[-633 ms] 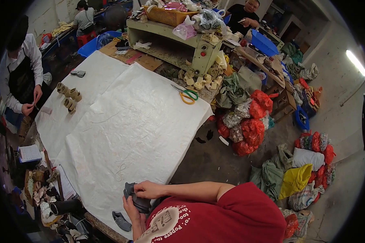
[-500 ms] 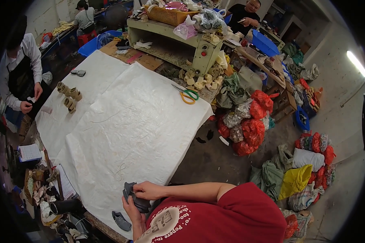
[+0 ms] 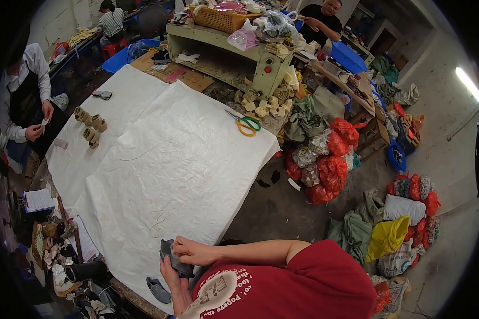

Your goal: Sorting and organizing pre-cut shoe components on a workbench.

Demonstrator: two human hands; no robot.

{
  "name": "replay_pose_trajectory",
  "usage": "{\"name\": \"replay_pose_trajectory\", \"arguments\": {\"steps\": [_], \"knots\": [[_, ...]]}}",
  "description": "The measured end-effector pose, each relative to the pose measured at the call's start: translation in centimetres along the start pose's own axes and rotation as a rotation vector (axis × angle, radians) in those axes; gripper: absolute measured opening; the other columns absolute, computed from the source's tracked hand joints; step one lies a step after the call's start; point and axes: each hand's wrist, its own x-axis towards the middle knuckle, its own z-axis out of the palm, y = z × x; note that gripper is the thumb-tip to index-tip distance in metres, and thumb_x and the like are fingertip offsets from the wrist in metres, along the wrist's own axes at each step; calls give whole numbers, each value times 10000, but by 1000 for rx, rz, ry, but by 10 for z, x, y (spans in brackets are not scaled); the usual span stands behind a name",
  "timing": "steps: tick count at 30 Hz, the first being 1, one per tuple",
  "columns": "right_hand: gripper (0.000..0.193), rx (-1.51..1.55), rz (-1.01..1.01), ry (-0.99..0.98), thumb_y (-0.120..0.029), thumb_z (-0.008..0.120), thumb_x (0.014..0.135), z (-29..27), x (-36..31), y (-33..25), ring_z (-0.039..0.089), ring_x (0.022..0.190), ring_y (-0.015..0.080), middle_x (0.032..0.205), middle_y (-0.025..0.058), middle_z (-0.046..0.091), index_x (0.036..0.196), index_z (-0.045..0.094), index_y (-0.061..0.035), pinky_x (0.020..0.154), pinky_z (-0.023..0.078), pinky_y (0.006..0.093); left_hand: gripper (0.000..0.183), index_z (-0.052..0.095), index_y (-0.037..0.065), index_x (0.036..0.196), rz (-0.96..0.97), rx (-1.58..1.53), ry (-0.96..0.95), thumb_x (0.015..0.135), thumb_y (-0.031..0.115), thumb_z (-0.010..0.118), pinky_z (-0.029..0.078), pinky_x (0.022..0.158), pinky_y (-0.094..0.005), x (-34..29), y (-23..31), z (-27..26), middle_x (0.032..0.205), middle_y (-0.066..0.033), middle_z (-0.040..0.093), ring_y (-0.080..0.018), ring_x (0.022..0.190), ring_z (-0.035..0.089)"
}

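At the near edge of the white-covered table [image 3: 159, 170], my left hand [image 3: 171, 277] holds a small bundle of dark grey pieces [image 3: 166, 248] that look like shoe uppers. My right hand [image 3: 194, 252] is closed at the top of the bundle, its fingertips bent against the grey material; whether it pinches one piece or several, I cannot tell. Just left of my wrist another dark grey piece [image 3: 158, 290], curved like a shoe upper, lies on the white sheet. A loose thread [image 3: 157, 226] lies a little farther up the sheet.
Scissors [image 3: 246, 126] with green and orange handles lie at the far right corner. Several rolled tan pieces [image 3: 91, 125] and a grey piece [image 3: 102, 95] sit far left. A co-worker [image 3: 26, 101] stands at the left edge. Red bags [image 3: 332, 170] are heaped right of the table.
My right hand has shifted slightly at the bundle, and the grey pieces have tilted a little in my left hand. The co-worker at left has moved both hands.
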Motion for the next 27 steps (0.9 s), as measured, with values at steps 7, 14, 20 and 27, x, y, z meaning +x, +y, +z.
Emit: {"name": "replay_pose_trajectory", "arguments": {"steps": [7,14,20,27], "knots": [[129,254,7,-123,-101,475,774,-17,-7,-26,490,817,189,884,90,533,838,510,5,748,406,313,281,478,-5,1084,-52,-173,-31,909,207,418,495,727,-344,28,-10,-21,984,-126,570,-225,851,586],[181,285,549,114,-170,549,776,-92,-93,34,514,728,116,728,44,557,869,533,-16,635,444,277,366,453,12,1204,179,-189,82,925,248,417,492,790,-379,21,34,-26,1048,-127,574,-227,925,577],[445,-966,930,-500,-207,636,714,-125,-165,90,569,952,339,1100,121,582,1144,547,-133,794,458,411,429,363,54,1272,216,-185,75,874,97,514,507,795,-418,4,52,1,1134,-112,514,-249,1009,544],[318,54,340,111,-219,581,845,-41,-3,-6,579,828,195,909,110,611,1052,539,19,732,467,316,494,428,-2,1204,151,-78,-8,799,147,667,417,848,-245,5,38,20,1099,-66,528,-122,964,510]]}}
